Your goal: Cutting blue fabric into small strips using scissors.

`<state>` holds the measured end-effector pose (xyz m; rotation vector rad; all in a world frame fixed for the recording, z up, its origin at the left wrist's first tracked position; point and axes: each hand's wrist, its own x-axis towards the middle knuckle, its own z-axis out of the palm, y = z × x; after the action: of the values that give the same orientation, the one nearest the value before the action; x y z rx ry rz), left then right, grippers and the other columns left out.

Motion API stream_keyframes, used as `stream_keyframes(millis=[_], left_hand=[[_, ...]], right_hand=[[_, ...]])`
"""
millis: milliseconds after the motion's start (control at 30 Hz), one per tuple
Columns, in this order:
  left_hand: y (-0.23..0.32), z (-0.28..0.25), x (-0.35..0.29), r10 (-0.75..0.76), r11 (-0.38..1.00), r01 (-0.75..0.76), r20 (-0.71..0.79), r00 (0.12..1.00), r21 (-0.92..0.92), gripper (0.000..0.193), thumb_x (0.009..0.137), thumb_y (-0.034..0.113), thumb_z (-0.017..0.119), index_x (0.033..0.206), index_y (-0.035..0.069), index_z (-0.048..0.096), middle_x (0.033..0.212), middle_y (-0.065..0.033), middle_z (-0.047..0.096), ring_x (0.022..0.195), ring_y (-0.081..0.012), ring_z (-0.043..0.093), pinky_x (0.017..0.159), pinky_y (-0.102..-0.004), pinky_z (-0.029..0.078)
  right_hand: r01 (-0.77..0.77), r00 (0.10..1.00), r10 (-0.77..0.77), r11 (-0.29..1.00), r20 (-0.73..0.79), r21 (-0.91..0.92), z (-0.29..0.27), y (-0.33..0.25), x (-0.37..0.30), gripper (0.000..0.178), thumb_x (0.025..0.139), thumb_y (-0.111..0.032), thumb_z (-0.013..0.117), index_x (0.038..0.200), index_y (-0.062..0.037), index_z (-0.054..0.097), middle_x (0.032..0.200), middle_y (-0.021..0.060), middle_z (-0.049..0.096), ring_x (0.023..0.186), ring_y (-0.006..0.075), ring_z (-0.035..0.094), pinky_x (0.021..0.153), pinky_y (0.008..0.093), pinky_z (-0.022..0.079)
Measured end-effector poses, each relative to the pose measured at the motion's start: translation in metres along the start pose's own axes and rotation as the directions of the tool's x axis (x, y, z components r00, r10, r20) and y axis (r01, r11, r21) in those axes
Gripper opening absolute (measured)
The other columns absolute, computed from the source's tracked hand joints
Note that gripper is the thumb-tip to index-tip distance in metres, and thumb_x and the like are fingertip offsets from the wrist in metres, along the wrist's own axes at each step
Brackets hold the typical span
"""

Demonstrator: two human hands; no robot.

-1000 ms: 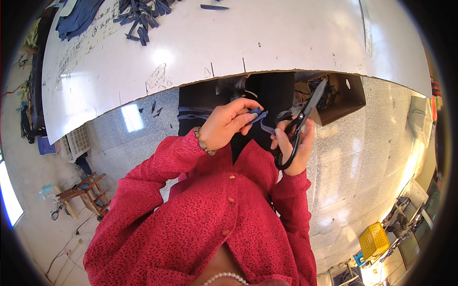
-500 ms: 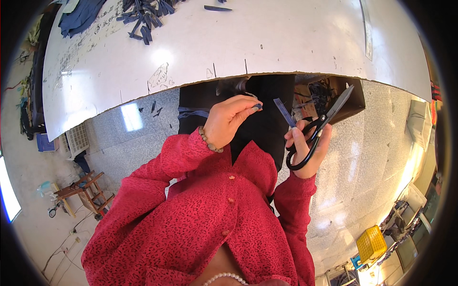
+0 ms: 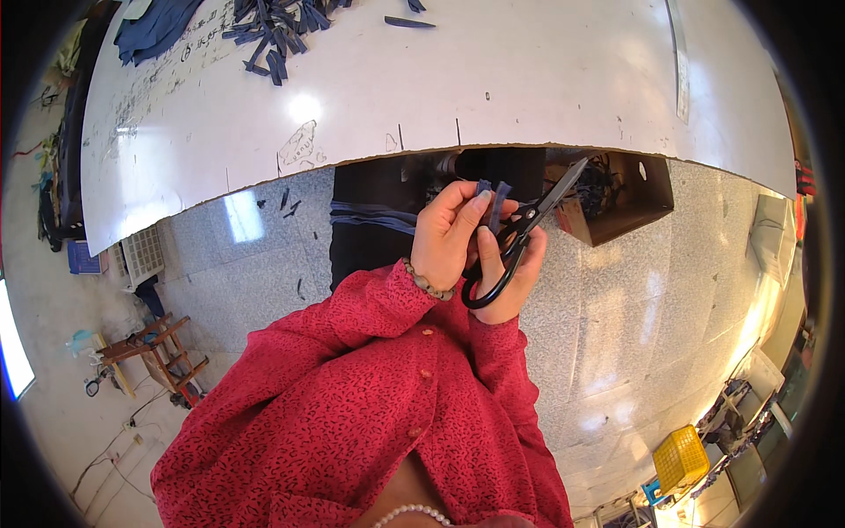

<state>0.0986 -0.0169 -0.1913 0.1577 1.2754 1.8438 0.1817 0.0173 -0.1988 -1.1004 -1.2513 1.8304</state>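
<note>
Navy strips (image 3: 374, 216) are lying across our lap (image 3: 356, 255), apparently yet uncut, while we're pinching a short piece (image 3: 483, 187) in our left hand (image 3: 443, 236), near the scissors (image 3: 559, 191) our right hand (image 3: 512, 286) is gripping, and many cut pieces (image 3: 280, 37) are already sitting heaped on the white table (image 3: 546, 97).

Left hand (image 3: 443, 238): pinching | right hand (image 3: 515, 286): curled, gripping | arms (image 3: 374, 304): bent inward (hands close together)
</note>
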Motion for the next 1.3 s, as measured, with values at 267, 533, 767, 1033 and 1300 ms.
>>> stream_keyframes(millis=[267,533,767,1033,1300], left_hand=[[-0.007,-0.010,0.007,-0.033,0.999,0.033,-0.043,0.999,-0.004,0.019,0.097,0.014,0.049,0.103,-0.002,0.057,0.093,-0.0078,0.066,0.084,-0.0106,0.062,0.072,-0.0229,0.051],[-0.006,-0.020,0.012,-0.060,0.994,0.052,0.077,0.995,0.092,0.018,0.096,0.012,0.051,0.102,-0.002,0.061,0.093,-0.0060,0.064,0.083,-0.0092,0.059,0.073,-0.0233,0.049],[0.006,-0.027,0.015,-0.056,0.995,0.058,0.035,0.998,-0.077,0.019,0.094,0.012,0.053,0.101,-0.003,0.063,0.093,-0.0108,0.066,0.083,-0.0169,0.063,0.078,-0.0295,0.050],[0.025,-0.046,0.017,-0.018,0.998,0.025,0.135,0.991,-0.049,0.020,0.094,0.009,0.053,0.102,-0.005,0.064,0.093,-0.0137,0.067,0.085,-0.0202,0.064,0.081,-0.0310,0.051],[0.019,-0.045,0.011,-0.073,0.997,0.073,0.152,0.986,0.009,0.019,0.095,0.010,0.052,0.103,-0.004,0.062,0.096,-0.0138,0.065,0.089,-0.0209,0.063,0.084,-0.0339,0.051]], right_hand=[[-0.031,0.999,0.031,0.999,-0.016,-0.029,0.000,-0.004,0.006,0.042,0.083,-0.003,0.066,0.113,-0.0044,0.037,0.085,0.0091,0.061,0.063,0.0119,0.059,0.051,0.0215,0.047],[-0.071,0.997,0.074,0.994,0.038,-0.088,-0.012,0.000,0.013,0.042,0.083,0.002,0.064,0.114,-0.0046,0.038,0.086,0.0075,0.060,0.064,0.0109,0.058,0.052,0.0213,0.046],[0.109,0.991,-0.079,0.938,0.105,-0.329,-0.025,-0.033,0.034,0.041,0.082,0.003,0.064,0.115,-0.0034,0.039,0.090,0.0102,0.062,0.071,0.0145,0.063,0.057,0.0232,0.049],[0.321,0.923,-0.258,0.105,0.286,-0.941,-0.069,-0.137,0.161,0.048,0.074,-0.013,0.073,0.112,-0.0074,0.045,0.087,0.0142,0.063,0.082,0.0320,0.064,0.073,0.0386,0.050],[0.516,0.848,-0.084,-0.087,0.522,-0.852,-0.058,-0.158,0.201,0.040,0.079,-0.013,0.066,0.112,-0.0058,0.044,0.101,0.0186,0.064,0.097,0.0350,0.063,0.083,0.0413,0.049]])
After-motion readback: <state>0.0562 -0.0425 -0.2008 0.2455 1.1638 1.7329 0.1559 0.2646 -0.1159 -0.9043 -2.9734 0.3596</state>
